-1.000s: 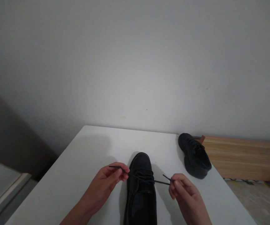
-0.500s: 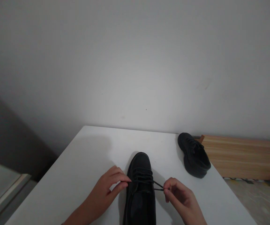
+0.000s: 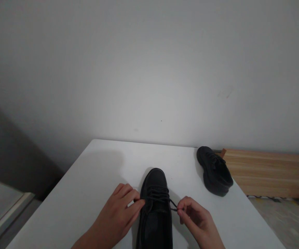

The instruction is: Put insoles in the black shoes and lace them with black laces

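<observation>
— Since our right hand (image 3: 198,219), pinching thin black lace (image 3: 173,203), neared the black round-toed shoe (image 3: 156,180) between our hands, what changed?
— Slack shortened, likely aiding control; our left hand (image 3: 116,211) pinches lace at the shoe's left edge.

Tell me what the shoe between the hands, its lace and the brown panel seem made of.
Shoe: probably leather or imitation, judging by its smooth surface and faint sheen.
Lace: perhaps matte textile; thin, cordlike strands.
Panel: perhaps wood or laminate, satin-looking, with streaked grain.
</observation>
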### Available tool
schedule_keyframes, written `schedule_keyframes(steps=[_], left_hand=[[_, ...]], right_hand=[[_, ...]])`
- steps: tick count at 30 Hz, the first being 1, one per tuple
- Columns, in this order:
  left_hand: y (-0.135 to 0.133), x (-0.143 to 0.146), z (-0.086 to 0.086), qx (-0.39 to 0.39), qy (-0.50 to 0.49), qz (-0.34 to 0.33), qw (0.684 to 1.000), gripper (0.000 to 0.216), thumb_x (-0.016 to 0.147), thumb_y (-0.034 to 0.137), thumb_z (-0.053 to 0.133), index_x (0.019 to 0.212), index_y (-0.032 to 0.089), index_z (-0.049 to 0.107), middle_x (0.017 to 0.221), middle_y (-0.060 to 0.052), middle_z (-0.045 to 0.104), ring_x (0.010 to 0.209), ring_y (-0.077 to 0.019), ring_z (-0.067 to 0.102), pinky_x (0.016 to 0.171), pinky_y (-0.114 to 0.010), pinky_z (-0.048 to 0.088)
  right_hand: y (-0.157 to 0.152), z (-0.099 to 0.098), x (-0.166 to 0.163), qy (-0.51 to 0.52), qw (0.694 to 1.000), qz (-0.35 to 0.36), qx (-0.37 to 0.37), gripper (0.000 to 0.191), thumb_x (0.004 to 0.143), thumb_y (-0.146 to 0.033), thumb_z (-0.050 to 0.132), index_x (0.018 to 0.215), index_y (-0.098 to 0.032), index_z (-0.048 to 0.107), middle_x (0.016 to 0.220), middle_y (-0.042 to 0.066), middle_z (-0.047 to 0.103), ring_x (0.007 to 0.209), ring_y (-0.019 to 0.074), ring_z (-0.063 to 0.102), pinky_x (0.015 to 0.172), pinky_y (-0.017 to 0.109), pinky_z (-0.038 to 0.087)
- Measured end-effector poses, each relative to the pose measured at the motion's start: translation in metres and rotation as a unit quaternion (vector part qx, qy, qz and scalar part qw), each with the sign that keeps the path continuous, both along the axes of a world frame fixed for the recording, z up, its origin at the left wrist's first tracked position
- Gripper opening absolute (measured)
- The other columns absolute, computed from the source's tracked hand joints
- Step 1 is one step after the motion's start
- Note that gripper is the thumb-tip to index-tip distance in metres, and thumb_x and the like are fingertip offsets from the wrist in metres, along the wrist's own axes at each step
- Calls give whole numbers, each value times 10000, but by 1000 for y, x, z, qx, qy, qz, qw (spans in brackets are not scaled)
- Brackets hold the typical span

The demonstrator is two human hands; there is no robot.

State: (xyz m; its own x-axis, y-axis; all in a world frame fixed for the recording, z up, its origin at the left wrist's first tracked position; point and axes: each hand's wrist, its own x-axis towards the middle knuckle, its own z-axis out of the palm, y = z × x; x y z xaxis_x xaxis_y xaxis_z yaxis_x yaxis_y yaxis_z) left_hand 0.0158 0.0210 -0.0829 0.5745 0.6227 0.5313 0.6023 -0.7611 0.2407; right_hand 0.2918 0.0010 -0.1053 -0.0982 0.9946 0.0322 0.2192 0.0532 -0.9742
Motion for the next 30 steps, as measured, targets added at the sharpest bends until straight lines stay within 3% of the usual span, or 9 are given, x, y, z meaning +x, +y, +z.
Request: schedule_keyframes(steps=[6, 12, 19, 22, 26, 30], left_hand=[[-2, 13, 4, 34, -4, 5, 999, 188, 921, 31, 524, 995, 148, 653, 861, -59, 625, 798, -213, 503, 724, -357, 421], [-2, 20, 4, 58, -51, 40, 996, 274, 1011, 94, 421, 977, 152, 687, 906, -78, 629, 841, -201, 535, 725, -316, 494], [-3, 21, 0, 20, -72, 9, 997, 381, 1066, 221, 303, 1013, 134, 671, 816, -65, 667, 747, -189, 565, 658, -300, 526], [-5, 22, -2, -9, -72, -3, 997, 393, 1069, 276, 292, 1023, 147, 661, 829, -64, 698, 749, -192, 604, 690, -305, 555], [-7, 24, -5, -1, -70, 9, 998, 344, 1067, 204, 295, 1140, 143, 625, 831, -65, 715, 741, -184, 653, 695, -280, 583], [-15, 27, -4, -24, -41, 37, 998, 293, 1039, 193, 368, 1221, 172, 598, 924, -77, 726, 795, -196, 710, 713, -281, 613]], right_hand=[[1, 5, -3, -22, 1000, 2, 15, 261, 911, -454, 629, 816, -212, 656, 746, 18, 588, 709, 180, 561, 654, 280, 452], [3, 3, -10, -70, 992, -6, 107, 137, 912, -343, 640, 830, -244, 688, 925, 47, 604, 825, 196, 586, 729, 288, 472], [-1, 4, -11, -134, 979, -22, 152, 114, 909, -299, 654, 828, -247, 715, 840, 43, 623, 692, 175, 576, 631, 277, 490], [-2, 6, -11, -136, 977, -1, 161, 129, 940, -282, 620, 872, -239, 720, 834, 56, 662, 719, 187, 633, 652, 280, 522], [-5, 10, -13, -147, 975, 9, 169, 114, 941, -256, 622, 925, -244, 735, 883, 73, 719, 829, 217, 696, 731, 287, 569], [-10, 13, -16, -155, 971, 11, 181, 244, 943, -205, 599, 1154, -268, 703, 986, 84, 739, 895, 225, 715, 795, 299, 597]])
